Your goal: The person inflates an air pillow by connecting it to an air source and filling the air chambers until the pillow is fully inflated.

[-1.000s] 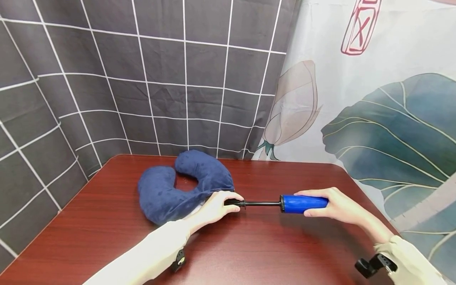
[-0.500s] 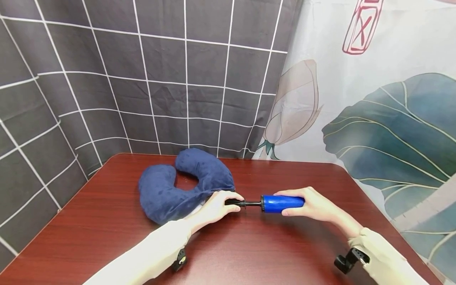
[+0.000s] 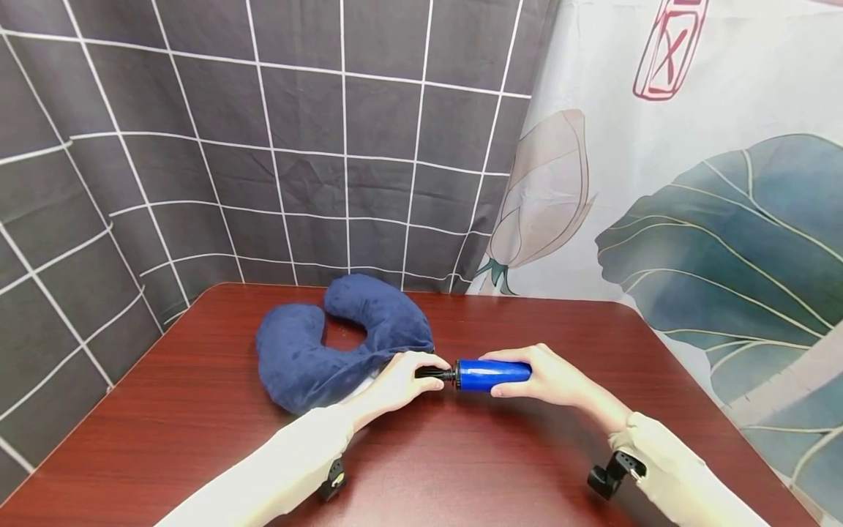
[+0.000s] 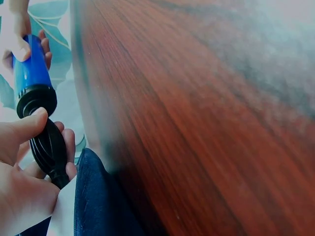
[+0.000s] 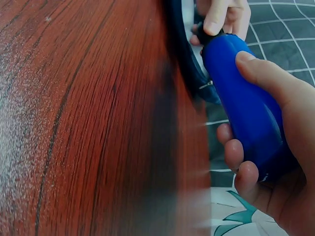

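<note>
A hand pump lies level between the two hands, its blue barrel (image 3: pixel 484 375) pushed up against its black end (image 4: pixel 49 147). My right hand (image 3: pixel 549 377) grips the barrel, thumb on one side and fingers curled round the other, as the right wrist view shows. With thumb and fingers my left hand (image 3: pixel 402 384) holds the black end beside the pillow. The navy U-shaped neck pillow (image 3: pixel 296 366) lies on the table, its near right edge at the left hand. A bit of white lining shows at its opening; where the pump meets it is hidden by the hand.
The reddish-brown wooden table (image 3: pixel 435 468) carries the pillow. Behind it hangs a dark grey cloth (image 3: pixel 296 183) with a white grid, and at the right a white cloth (image 3: pixel 593 73) printed with a flower and leaves. Each wrist wears a black camera mount (image 3: pixel 615 472).
My right hand has moved left with the blue barrel, so the black rod that showed between barrel and left hand is now covered. The left hand and the pillow have stayed in place.
</note>
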A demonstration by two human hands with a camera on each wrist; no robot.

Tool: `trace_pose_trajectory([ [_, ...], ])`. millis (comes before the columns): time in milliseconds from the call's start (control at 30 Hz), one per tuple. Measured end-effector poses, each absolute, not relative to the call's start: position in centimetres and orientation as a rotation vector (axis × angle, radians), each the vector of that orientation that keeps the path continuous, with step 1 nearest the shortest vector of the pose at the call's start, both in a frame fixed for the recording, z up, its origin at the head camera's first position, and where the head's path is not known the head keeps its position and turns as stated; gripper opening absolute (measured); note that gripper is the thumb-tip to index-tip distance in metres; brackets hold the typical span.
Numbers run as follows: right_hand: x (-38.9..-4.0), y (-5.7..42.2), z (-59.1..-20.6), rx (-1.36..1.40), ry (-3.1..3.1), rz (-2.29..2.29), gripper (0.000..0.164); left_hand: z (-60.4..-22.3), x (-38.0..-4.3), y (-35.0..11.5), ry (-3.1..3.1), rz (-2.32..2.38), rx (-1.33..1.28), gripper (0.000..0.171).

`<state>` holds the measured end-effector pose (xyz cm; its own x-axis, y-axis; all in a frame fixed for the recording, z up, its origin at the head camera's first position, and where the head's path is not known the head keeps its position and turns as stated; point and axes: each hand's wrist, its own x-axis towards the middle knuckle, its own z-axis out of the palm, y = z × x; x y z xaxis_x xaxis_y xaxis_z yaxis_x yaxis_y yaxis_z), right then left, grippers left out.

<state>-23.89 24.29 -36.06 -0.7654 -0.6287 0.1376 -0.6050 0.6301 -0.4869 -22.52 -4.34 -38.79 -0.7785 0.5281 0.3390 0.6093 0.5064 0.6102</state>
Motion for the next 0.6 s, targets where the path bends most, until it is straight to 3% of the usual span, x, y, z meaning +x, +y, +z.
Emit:
trace_pose_trajectory([
  [600,-23.3,26.4,-35.1,-1.071,2.873,-0.701,0.051,-39.0,-22.6,-4.4,-2.654,-1.148,-0.959,0.026],
])
